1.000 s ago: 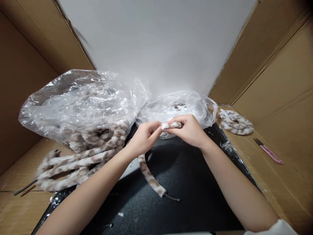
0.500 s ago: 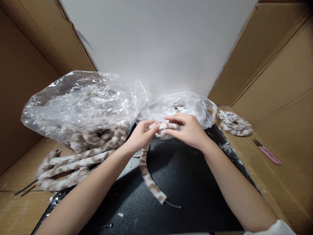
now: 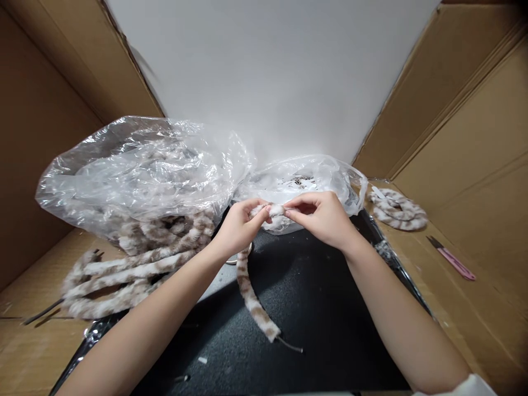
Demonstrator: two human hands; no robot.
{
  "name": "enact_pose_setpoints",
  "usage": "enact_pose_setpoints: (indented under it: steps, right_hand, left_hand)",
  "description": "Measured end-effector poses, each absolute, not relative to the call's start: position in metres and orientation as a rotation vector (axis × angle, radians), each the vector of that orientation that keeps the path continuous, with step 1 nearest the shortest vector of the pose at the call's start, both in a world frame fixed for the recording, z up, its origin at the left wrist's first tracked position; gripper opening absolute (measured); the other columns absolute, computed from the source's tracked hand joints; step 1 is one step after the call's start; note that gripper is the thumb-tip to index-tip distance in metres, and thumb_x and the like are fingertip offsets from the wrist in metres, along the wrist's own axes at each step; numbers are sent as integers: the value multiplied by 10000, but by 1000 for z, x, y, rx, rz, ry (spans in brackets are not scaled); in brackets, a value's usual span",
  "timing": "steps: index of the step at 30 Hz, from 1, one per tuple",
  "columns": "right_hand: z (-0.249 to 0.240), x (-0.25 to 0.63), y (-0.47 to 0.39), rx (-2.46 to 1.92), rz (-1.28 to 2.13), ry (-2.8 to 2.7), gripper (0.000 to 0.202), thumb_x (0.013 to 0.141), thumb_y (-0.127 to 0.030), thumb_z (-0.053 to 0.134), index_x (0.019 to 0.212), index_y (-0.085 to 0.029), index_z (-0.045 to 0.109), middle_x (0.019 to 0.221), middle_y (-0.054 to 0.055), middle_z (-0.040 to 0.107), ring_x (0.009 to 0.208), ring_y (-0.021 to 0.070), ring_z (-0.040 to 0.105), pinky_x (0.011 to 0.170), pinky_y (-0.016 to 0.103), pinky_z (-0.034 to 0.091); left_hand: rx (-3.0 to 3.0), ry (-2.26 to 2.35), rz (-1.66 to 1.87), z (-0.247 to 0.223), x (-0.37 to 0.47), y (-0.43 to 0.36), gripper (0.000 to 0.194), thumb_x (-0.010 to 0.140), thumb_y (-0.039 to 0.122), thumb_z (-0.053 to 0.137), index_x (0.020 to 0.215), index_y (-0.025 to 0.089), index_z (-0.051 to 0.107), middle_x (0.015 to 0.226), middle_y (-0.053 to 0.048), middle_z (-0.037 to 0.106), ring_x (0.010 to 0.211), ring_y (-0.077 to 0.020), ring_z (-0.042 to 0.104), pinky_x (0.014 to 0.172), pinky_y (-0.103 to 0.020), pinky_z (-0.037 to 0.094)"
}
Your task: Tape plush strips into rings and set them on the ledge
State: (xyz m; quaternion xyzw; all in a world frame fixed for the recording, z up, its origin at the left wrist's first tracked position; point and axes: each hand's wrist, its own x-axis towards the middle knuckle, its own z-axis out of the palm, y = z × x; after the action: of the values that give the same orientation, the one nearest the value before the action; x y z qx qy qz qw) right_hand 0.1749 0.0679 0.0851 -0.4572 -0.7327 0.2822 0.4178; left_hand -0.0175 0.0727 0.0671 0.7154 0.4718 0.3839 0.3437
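Observation:
Between my hands is a furry cord [image 3: 252,302] with brown and white stripes. My left hand [image 3: 244,224] pinches it between thumb and fingers. A short furry stretch shows past the left thumb, and my right hand [image 3: 319,217] has thumb and fingertips closed on its right side. From below my left hand the cord hangs down and curves right across the black work surface [image 3: 330,319]. A thin dark wire sticks out of its lower end. My fingers hide part of the upper stretch.
At left, a clear plastic bag [image 3: 144,170] covers a heap of furry cords [image 3: 136,269]. Another plastic bag [image 3: 330,176] with small scraps stands behind my hands. To the right lie a coiled furry cord [image 3: 400,212] and pink-handled snips [image 3: 451,258]. Cardboard walls [image 3: 462,104] flank the sides.
My right thumb and fingers have closed onto the cord, where before they were spread around its right stretch. My left hand keeps its pinch in nearly the same place.

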Motion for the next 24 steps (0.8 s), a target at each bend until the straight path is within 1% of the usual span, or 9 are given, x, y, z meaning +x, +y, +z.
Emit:
enact_pose_setpoints:
  steps: [4,10,13,15,17,19,21,24]
  right_hand:
    - [83,172,68,-1128,758,-1802,96,735,-143,713,807,-151,777,760,51,762,690,162,683,623,254,518]
    - [79,166,67,-1087,779,-1772,69,735,-168,723,781,-154,772,784,65,762,719,180,693,653,281,533]
    - [79,165,66,-1079,742,-1767,67,737,-152,714,774,-158,771,781,62,763,716,178,696,648,278,534]
    - [79,164,65,-1075,733,-1767,67,733,-148,717,773,-157,769,780,62,766,713,179,701,649,276,541]
    - [79,163,64,-1074,740,-1764,73,726,-146,722,782,-157,768,775,59,769,706,180,710,648,272,552]
    - [79,162,63,-1072,736,-1763,98,719,-133,718,800,-162,766,781,52,772,711,182,720,653,267,565]
    - [77,160,63,-1073,696,-1784,149,713,-97,697,825,-169,763,805,43,777,733,185,730,674,266,575]
    - [72,157,63,-1088,586,-1845,270,702,-31,650,897,-182,759,818,29,780,767,188,738,706,264,576]
  left_hand:
    - [1875,1224,1006,65,-17,73,256,865,332,541,725,157,664,762,-33,684,741,-168,586,692,-265,403]
    - [1883,1226,987,65,-16,70,267,872,339,551,722,157,676,760,-36,687,745,-165,588,678,-260,394]
    - [1815,1201,966,67,-13,68,251,851,339,585,704,151,664,741,-32,677,662,-138,542,614,-244,363]
    - [1712,1160,947,67,-12,67,233,830,336,610,695,150,648,676,-14,638,570,-109,473,553,-233,322]
    - [1588,1116,931,66,-11,66,233,813,345,626,684,151,629,578,21,552,488,-84,374,499,-226,260]
    - [1495,1090,920,65,-10,66,244,798,355,638,665,152,613,510,52,459,450,-72,298,474,-224,210]
    - [1449,1079,921,63,-9,66,248,786,356,646,653,151,605,490,62,427,444,-68,281,470,-221,205]
    - [1465,1089,944,61,-7,66,249,794,348,630,652,145,606,490,59,431,446,-69,289,466,-215,223]
